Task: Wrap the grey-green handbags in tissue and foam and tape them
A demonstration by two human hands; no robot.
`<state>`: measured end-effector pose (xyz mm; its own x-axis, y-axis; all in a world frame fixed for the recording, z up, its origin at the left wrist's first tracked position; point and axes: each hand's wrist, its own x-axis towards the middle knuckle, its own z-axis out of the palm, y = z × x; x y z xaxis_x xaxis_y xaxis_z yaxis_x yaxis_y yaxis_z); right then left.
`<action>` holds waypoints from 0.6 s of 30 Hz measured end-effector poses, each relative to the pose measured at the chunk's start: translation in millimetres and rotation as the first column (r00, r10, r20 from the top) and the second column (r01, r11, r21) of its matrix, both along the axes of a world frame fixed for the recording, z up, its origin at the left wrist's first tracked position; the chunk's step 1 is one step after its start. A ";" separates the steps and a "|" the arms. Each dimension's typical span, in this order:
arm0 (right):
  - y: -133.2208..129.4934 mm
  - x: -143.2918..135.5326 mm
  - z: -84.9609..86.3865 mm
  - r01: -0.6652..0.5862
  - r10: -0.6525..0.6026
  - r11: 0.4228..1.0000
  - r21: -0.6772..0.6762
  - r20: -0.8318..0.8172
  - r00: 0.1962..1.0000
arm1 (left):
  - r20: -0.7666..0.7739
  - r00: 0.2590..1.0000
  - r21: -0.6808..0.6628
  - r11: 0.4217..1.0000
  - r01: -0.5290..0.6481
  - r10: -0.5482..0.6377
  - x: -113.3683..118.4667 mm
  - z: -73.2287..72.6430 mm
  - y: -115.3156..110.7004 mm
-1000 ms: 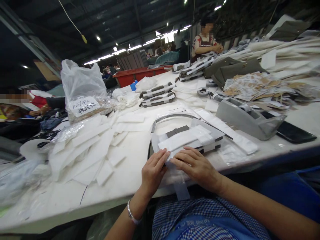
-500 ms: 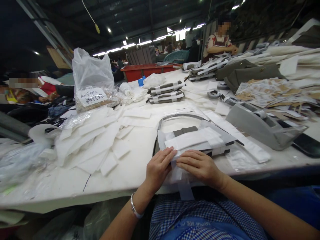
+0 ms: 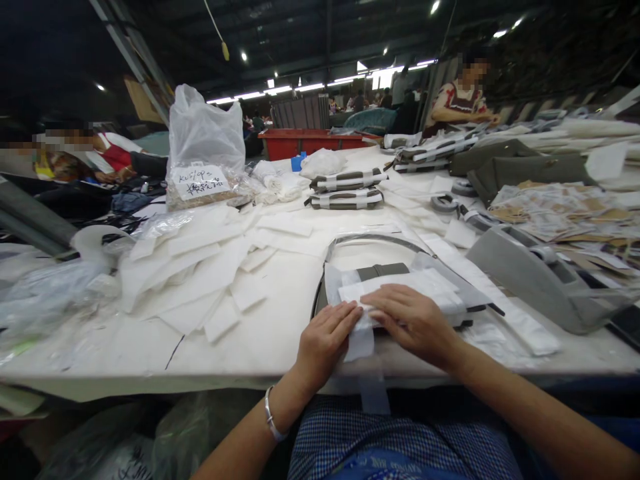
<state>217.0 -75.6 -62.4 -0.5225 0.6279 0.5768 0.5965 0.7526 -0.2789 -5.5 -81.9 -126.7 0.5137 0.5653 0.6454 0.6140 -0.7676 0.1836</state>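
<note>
The grey bag (image 3: 384, 270) lies on the white table (image 3: 290, 287) close to the near edge, its body mostly covered by a white wrapping (image 3: 430, 290), with its thin strap (image 3: 385, 237) arching loosely over the far side. It looks light and fairly soft, with enough body to keep its shape, while the wrapping seems thin, smooth and apt to slide or crease. A broad, gentle hold at the two ends of the body would suit it better than lifting by the strap. The left hand (image 3: 327, 339) rests with fingers together on the near left corner of the wrapping; its thumb is hidden, so I cannot tell whether it pinches anything. The right hand (image 3: 417, 323) lies just beside it, fingers close together across the wrapping, and its grip cannot be told either. A translucent strip (image 3: 374, 392) hangs over the near edge. Loose white sheets (image 3: 195, 277) spread to the left, a grey tape dispenser (image 3: 520, 270) stands at right, and two wrapped bundles (image 3: 345, 199) lie farther off. Beyond are a red bin (image 3: 300, 145) and, far right, a co-worker (image 3: 460, 103) in a dim room with strip lights.
</note>
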 end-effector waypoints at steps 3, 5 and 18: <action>44.2 -2.7 9.8 0.188 -0.164 0.979 -0.079 0.244 0.956 | -0.020 1.000 0.011 1.000 -0.003 0.004 -0.2 -0.9 -0.7; 71.0 -7.1 10.7 0.238 -0.149 0.959 -0.154 0.441 0.885 | -0.030 1.000 0.017 1.000 -0.004 0.005 -0.4 -0.5 -0.9; 110.4 -38.2 5.9 0.172 0.029 0.940 -0.294 0.572 0.819 | -0.039 0.999 0.082 0.996 -0.033 0.037 -0.5 -3.6 0.2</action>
